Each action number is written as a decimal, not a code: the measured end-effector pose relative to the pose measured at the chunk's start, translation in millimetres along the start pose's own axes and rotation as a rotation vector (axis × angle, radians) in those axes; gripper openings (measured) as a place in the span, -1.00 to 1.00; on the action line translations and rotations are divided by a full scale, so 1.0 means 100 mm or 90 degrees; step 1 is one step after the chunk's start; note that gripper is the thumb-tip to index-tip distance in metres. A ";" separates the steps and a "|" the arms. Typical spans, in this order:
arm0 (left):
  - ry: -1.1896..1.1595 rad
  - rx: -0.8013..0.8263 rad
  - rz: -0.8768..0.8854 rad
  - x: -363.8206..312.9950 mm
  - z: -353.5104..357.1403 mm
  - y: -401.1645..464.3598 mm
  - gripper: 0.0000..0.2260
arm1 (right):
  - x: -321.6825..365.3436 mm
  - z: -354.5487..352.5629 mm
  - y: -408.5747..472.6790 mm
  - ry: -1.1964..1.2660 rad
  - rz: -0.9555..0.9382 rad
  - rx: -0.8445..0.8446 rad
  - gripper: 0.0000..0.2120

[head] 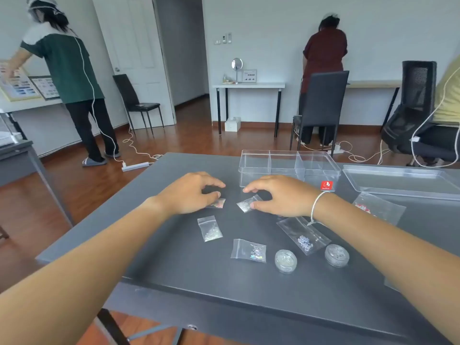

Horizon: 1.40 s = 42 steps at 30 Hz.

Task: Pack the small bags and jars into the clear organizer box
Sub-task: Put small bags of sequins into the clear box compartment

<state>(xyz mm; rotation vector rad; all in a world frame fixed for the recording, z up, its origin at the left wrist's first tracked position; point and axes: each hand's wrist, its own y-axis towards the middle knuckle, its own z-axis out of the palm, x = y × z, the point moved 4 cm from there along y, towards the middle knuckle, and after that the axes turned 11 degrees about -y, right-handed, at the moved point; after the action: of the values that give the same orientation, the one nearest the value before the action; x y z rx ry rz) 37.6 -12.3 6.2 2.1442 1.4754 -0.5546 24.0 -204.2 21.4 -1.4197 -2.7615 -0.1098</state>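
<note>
Left hand (pixel 191 195) grip narrow, pinching a pink-speckled bag (pixel 217 203) on the worktop (pixel 174 265). Right hand (pixel 276 196) pins a silver bag (pixel 245 204) likewise. Organizer box (pixel 288 168) open just beyond both grips, ready for drops.

Clear plastic organizer box (pixel 288 165) as landmark.

Small clear zip bag with pinkish contents (pixel 218 203), just near-left of the box: mostly under the left hand (pixel 188 194); only one corner shows.

Small clear zip bag of pale glitter (pixel 246 203), just in front of the box: far end covered by the right hand (pixel 281 195); whether the fingers (pixel 251 188) pinch it or only rest on it is unclear.

Clear flat lid (pixel 403 181), right of the box: cut off by the frame's right edge.

Clear zip bag with red bits (pixel 379 207), near-right of the box: partly behind the right forearm.

Red label (pixel 326 185) on the box's front: print too small to read.

Contents of the two round clear jars (pixel 285 261), well in front of the box: too blurred to identify.
</note>
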 end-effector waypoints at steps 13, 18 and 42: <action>0.029 0.038 -0.019 0.11 -0.08 -0.05 -0.79 | -0.04 0.08 0.11 0.021 0.030 0.032 -0.66; -0.001 0.046 -0.035 0.07 -0.11 -0.06 -0.87 | -0.03 0.08 0.10 0.037 0.026 -0.013 -0.74; -0.196 -0.099 -0.010 -0.28 -0.39 0.22 -0.83 | -0.49 -0.61 0.51 0.256 0.127 -0.371 -0.82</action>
<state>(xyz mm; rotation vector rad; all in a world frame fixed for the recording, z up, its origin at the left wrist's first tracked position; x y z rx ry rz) 50.8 -16.5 57.2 1.8357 1.3204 -0.7158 93.7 -218.8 81.2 -1.5422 -2.3292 -1.1306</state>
